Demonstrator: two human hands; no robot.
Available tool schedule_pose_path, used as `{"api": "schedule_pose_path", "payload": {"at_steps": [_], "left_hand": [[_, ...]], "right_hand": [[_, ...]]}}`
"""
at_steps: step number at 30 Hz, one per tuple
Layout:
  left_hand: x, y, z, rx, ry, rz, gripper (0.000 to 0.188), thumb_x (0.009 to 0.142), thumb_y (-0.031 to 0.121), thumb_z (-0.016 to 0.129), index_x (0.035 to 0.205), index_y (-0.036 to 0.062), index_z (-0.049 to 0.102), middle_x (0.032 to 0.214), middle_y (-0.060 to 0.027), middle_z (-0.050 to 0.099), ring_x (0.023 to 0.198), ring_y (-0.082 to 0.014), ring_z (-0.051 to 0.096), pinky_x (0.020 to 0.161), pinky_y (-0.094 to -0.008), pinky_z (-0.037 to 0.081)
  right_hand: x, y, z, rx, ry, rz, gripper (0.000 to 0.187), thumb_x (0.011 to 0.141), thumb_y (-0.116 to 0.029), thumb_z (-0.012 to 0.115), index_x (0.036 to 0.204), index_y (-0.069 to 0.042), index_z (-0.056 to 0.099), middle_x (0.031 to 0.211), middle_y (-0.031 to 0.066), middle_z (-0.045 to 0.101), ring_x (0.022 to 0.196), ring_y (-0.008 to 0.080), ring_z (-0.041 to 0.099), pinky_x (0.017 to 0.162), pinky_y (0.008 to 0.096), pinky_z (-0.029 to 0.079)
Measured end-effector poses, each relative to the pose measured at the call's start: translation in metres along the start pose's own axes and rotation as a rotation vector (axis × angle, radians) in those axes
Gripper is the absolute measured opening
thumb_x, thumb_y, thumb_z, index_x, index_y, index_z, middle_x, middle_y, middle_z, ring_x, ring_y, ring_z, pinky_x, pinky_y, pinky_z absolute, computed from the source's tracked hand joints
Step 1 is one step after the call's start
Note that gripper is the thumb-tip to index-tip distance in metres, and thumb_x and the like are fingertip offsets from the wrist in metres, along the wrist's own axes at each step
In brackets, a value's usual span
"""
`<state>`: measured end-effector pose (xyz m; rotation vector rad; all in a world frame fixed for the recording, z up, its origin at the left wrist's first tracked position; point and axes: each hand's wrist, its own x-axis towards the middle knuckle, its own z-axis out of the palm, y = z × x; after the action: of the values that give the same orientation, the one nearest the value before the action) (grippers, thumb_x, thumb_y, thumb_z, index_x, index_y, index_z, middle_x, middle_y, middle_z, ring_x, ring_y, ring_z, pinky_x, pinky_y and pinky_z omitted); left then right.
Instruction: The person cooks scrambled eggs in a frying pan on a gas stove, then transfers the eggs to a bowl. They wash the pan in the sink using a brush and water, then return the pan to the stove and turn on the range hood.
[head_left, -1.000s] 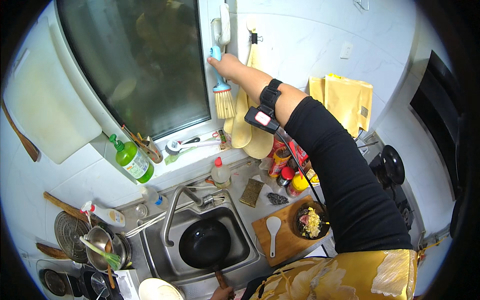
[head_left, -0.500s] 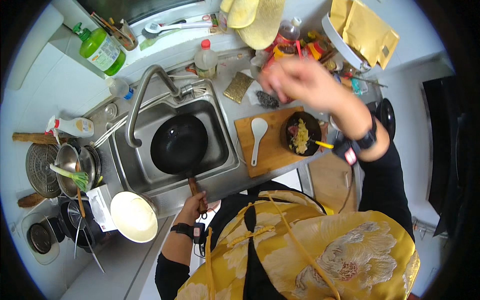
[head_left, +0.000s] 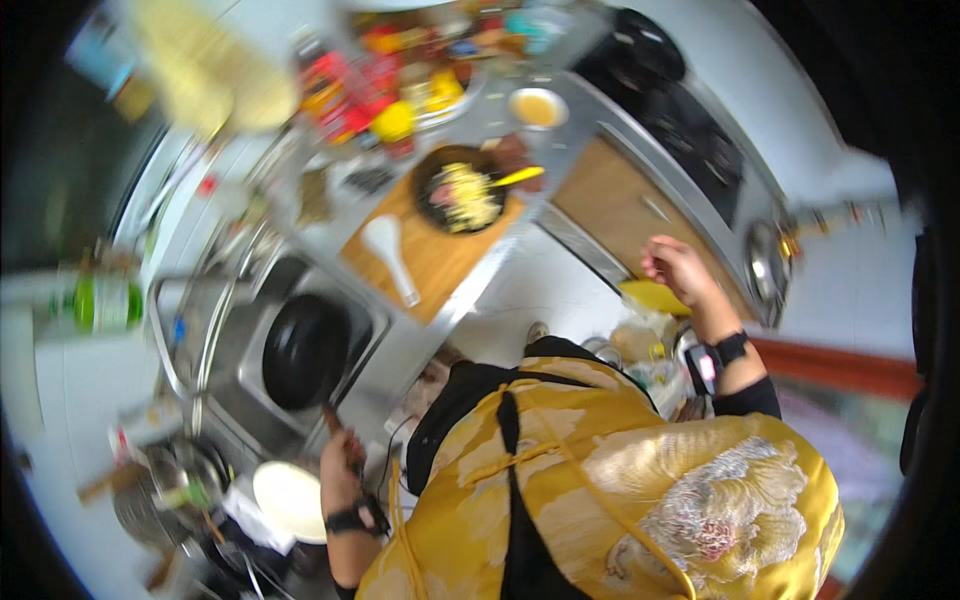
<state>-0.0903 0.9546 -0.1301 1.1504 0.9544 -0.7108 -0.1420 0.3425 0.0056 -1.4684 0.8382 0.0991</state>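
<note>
My left hand point(head_left: 342, 455) is closed round the wooden handle of a black wok point(head_left: 305, 350), which rests in the steel sink point(head_left: 240, 400). My right hand point(head_left: 677, 270) hangs in the air over the floor, right of the counter's front edge. Its fingers are loosely curled, and no object shows in them. Between the hands, farther off, a wooden cutting board point(head_left: 430, 282) bears a white rice paddle point(head_left: 388, 255) and a dark bowl point(head_left: 432, 208). Yellow and pinkish food point(head_left: 468, 200) fills the bowl, and a yellow-handled utensil point(head_left: 520, 176) leans over its rim.
Sauce bottles and jars point(head_left: 350, 90) crowd the counter's back. A small bowl of pale yellow liquid point(head_left: 538, 108) stands near the black stove point(head_left: 690, 140). At lower left are a cream bowl point(head_left: 290, 500) and stacked pots point(head_left: 190, 470). Bags point(head_left: 645, 335) lie low by the cabinet.
The view has swung right, showing the stove and floor. My right hand has come down from above the counter items to beside the cabinet. My left hand keeps hold of the wok.
</note>
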Motion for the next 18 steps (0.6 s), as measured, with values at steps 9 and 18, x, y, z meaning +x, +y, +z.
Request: {"api": "schedule_pose_path", "payload": {"at_steps": [9, 18], "left_hand": [[-0.134, -0.036, 0.075, 0.281, 0.178, 0.091, 0.016, 0.084, 0.019, 0.057, 0.074, 0.0104, 0.049, 0.061, 0.0007, 0.046, 0.053, -0.0139, 0.045, 0.049, -0.0302, 0.043], [-0.279, -0.076, 0.268, 0.43, 0.053, 0.22, 0.016, 0.084, 0.022, 0.063, 0.085, 0.0083, 0.054, 0.064, -0.0014, 0.051, 0.054, -0.0169, 0.05, 0.051, -0.0303, 0.044]], "right_hand": [[-0.019, 0.156, -0.188, 0.221, 0.12, 0.247, 0.011, 0.085, -0.022, 0.057, 0.087, -0.011, 0.06, 0.077, -0.0015, 0.061, 0.063, 0.0074, 0.055, 0.048, 0.0199, 0.039], [-0.046, 0.225, -0.327, 0.355, 0.22, 0.092, 0.013, 0.085, -0.026, 0.059, 0.086, -0.014, 0.061, 0.077, -0.0026, 0.06, 0.068, 0.0087, 0.054, 0.055, 0.0234, 0.039]]}}
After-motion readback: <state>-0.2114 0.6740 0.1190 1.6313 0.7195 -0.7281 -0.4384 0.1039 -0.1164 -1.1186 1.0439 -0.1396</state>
